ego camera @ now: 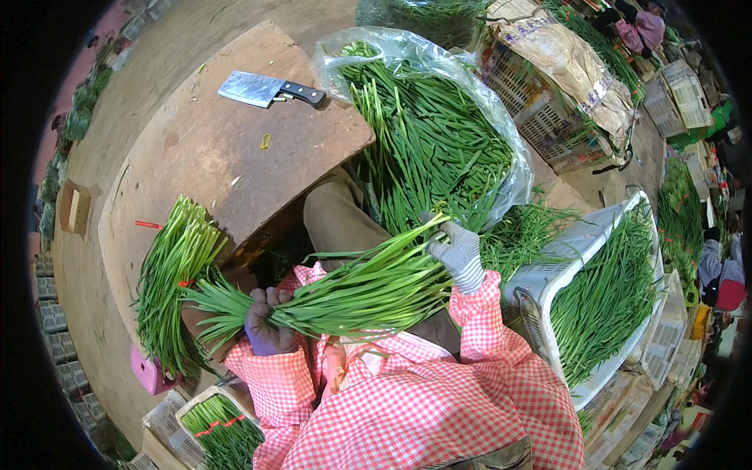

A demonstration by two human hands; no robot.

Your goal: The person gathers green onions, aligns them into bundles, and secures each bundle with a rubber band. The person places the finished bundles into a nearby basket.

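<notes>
A loose bunch of green garlic chives point(364, 288) lies across my lap, pale stem ends to the right. My left hand point(267, 323), in a dark glove, is closed around its leafy end. At the stem end, my right hand point(458, 252) wears a grey striped glove and pinches some stems between its fingers. Left of my lap, a bundle of chives point(176, 282) with a red tie leans on the edge of a worn wooden board point(194, 141). Beyond my knee stands a clear plastic bag point(517, 158) full of loose chives point(435, 141).
On the board lie a cleaver point(252, 88), a yellow band point(265, 141) and a red tie point(148, 224). A white crate point(549, 299) of chives stands at my right, and another crate point(170, 426) at lower left. A covered crate point(552, 129) stands beyond the bag. Other people point(640, 29) are farther off.
</notes>
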